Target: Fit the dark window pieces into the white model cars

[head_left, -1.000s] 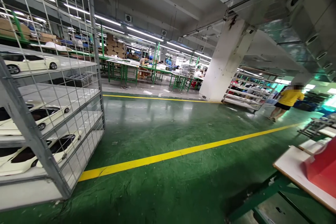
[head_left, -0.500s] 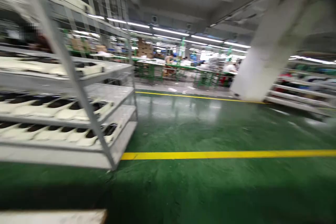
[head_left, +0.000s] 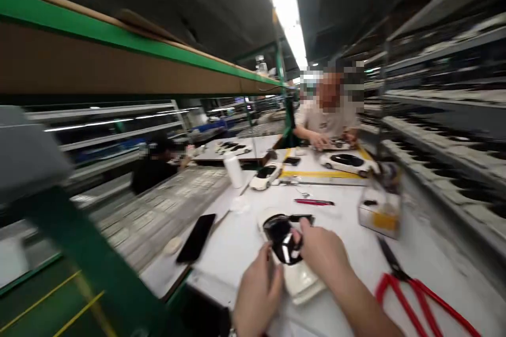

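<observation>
Bottom centre of the frame, the left hand (head_left: 256,295) and right hand (head_left: 322,253) are closed around a white model car (head_left: 285,239), its long axis running upper left to lower right. The right hand sits higher, against the black windows; the left grips lower down.

Factory floor, model-car assembly line: a long white workbench (head_left: 237,258) on a green steel frame (head_left: 90,247) runs beside tall shelf racks (head_left: 443,131); white model cars (head_left: 348,163) stand on the bench; a co-worker (head_left: 326,121) works at its far end; strip lighting (head_left: 280,0) overhead; green painted floor (head_left: 47,300), yellow lane lines.
</observation>
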`<state>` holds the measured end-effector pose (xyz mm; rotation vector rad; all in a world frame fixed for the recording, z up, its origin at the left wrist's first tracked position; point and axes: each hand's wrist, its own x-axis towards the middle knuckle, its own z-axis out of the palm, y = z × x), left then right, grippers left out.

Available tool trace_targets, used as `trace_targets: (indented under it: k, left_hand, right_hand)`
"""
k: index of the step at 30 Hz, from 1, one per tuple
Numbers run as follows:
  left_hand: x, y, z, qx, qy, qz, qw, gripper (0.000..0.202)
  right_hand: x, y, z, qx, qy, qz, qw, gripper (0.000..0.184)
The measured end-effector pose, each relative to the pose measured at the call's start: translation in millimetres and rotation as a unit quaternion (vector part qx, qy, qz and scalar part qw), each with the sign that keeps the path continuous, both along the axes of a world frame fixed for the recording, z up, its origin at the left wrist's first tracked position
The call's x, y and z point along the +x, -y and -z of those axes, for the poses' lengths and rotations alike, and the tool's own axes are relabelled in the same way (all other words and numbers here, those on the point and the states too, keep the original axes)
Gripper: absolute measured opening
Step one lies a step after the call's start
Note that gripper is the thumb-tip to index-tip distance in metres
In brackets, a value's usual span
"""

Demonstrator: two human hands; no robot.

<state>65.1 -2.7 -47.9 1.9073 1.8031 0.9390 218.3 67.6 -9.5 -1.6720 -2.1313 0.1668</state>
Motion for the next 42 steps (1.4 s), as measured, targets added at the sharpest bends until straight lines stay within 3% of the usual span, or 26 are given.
trace_targets:
  k: [6, 19, 28, 34, 38, 42]
  left_hand:
    - [24.5, 16.8, -2.1, -0.017, 0.057, -0.017, 0.998, 0.047]
    - [25.3, 37.2, 10.0, -0.04, 0.12, -0.006, 0.992, 0.05]
    - [22.8, 39.3, 32.7, -0.013, 0.169, 0.021, 0.985, 0.058]
    - [18.4, 33.5, 29.6, -0.026, 0.18, -0.01, 0.983, 0.073]
    - [-10.7, 12.2, 13.8, -0.037, 0.128, -0.036, 0.99, 0.077]
    - [-52.5, -18.8, -15.2, -0.074, -0.035, -0.091, 0.993, 0.086]
  right_hand:
    - [18.5, -2.2, 7.9, -0.013, 0.016, -0.009, 1.0, 0.03]
    - [16.3, -12.3, 10.6, -0.075, 0.018, 0.05, 0.996, 0.029]
    - [17.2, -11.6, 10.1, -0.089, 0.01, 0.047, 0.995, 0.025]
    - [13.9, -10.2, 14.6, -0.068, -0.016, 0.049, 0.996, 0.023]
    - [2.8, 0.0, 17.5, -0.083, -0.117, -0.032, 0.989, 0.017]
    - [-10.4, 16.2, 23.9, -0.172, -0.241, -0.23, 0.927, 0.009]
